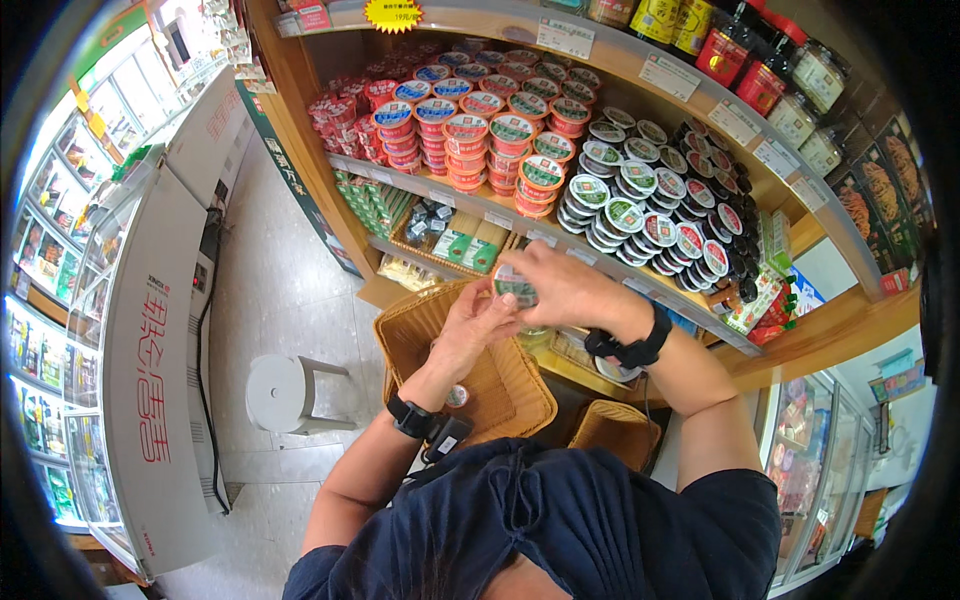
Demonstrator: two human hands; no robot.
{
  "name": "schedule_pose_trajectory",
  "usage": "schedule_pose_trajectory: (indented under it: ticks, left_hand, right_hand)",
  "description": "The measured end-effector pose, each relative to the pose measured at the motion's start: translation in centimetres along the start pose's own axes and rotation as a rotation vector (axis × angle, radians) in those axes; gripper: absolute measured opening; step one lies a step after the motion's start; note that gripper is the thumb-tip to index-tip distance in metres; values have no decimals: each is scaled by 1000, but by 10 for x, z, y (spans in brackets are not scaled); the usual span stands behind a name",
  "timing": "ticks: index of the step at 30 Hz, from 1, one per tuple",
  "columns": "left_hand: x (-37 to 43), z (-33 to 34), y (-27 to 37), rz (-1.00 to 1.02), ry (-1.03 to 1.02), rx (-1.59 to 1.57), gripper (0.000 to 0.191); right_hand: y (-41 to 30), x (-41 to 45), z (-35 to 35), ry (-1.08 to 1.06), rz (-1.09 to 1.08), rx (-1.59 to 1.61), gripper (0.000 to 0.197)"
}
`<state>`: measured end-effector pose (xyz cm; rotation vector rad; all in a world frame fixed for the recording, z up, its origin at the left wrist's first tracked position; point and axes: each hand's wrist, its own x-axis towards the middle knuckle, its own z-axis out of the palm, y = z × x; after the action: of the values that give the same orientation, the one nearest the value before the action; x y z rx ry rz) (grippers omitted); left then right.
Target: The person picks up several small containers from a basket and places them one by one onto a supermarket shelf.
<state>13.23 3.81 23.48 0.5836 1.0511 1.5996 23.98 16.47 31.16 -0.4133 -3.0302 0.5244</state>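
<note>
Between my two hands is a small round sealed tub (513, 285) with a green and white lid. My left hand (476, 322) holds it from the left and below, while my right hand (559, 285) grips it from the right and above. Beneath them stands a tan wicker basket (525, 390) with a small round-lidded item (457, 396) inside, partly hidden by my left forearm. Beyond my hands, the shelf carries stacked red tubs (465, 135) with blue, red and green lids, and stacks of black tubs (622, 217) with green or red lids.
A white plastic stool (281, 394) stands on the tiled floor at the left, beside a long white freezer (161, 360). A smaller wicker basket (616, 431) is at the lower right. Sauce bottles (757, 71) stand on the upper shelf, whose edge (615, 52) curves overhead.
</note>
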Motion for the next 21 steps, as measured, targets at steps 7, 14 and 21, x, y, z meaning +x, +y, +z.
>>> schedule_pose_trajectory:
  ticks: [7, 14, 21]
  left_hand:
    - [-18, -4, 7, 42, -24, 117, 46]
    - [-34, -22, -3, -1, 89, 100, 42]
    - [-39, -28, -9, -18, 154, 123, 39]
  right_hand:
    - [76, 33, -84, 304, -27, -119, 65]
    - [122, 84, -100, 247, 323, -154, 68]
    - [145, 112, -84, 274, 388, -135, 68]
